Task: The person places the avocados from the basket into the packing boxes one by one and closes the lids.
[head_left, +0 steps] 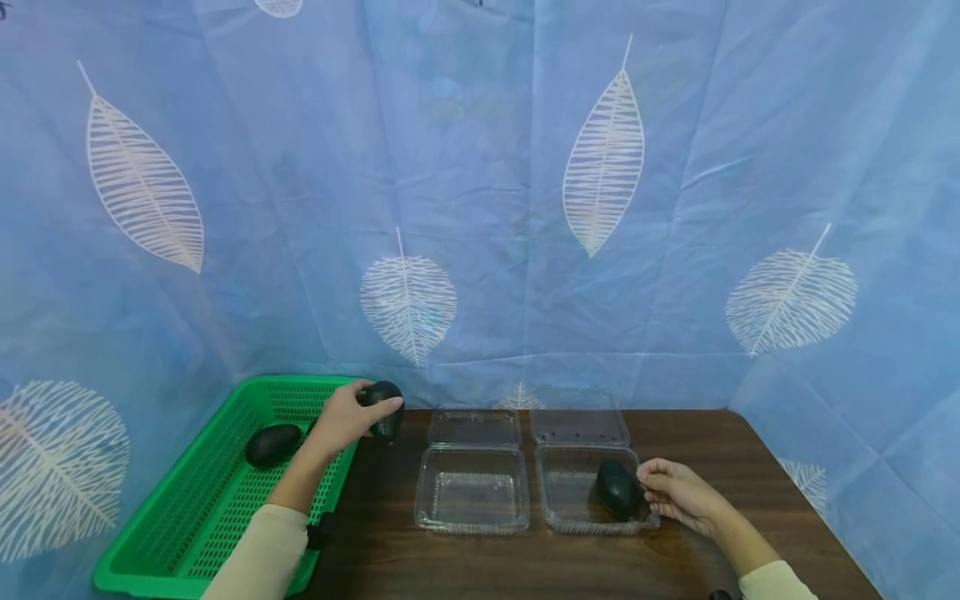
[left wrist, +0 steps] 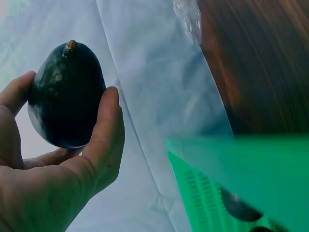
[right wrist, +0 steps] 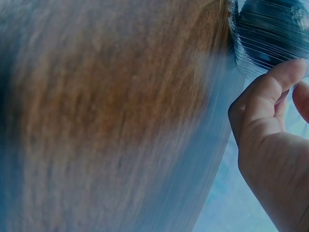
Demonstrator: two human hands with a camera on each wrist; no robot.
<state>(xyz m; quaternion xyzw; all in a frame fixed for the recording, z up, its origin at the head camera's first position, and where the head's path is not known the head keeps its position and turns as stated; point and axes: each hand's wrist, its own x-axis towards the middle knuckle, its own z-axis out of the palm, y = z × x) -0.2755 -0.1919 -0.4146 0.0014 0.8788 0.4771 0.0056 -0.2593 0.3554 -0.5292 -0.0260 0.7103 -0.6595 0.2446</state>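
Observation:
My left hand [head_left: 348, 421] holds a dark green avocado [head_left: 386, 410] between thumb and fingers, raised just past the right side of the green basket [head_left: 142, 492]. In the left wrist view, this avocado [left wrist: 67, 96] has its brown stem end up. Another avocado [head_left: 273, 446] lies inside the basket. At the right, a clear plastic container [head_left: 566, 527] with its lid folded back has an avocado [head_left: 618, 490] in its right half. My right hand [head_left: 678, 493] pinches this container's right rim with thumb and curled fingers. The right wrist view shows the fingertips [right wrist: 294, 72] at the container's edge.
A second clear container [head_left: 472, 528], lid folded back, stands between the basket and the right container. All rest on a brown wooden table [head_left: 720, 442]. A blue curtain with white leaf prints [head_left: 510, 208] hangs directly behind and along the sides.

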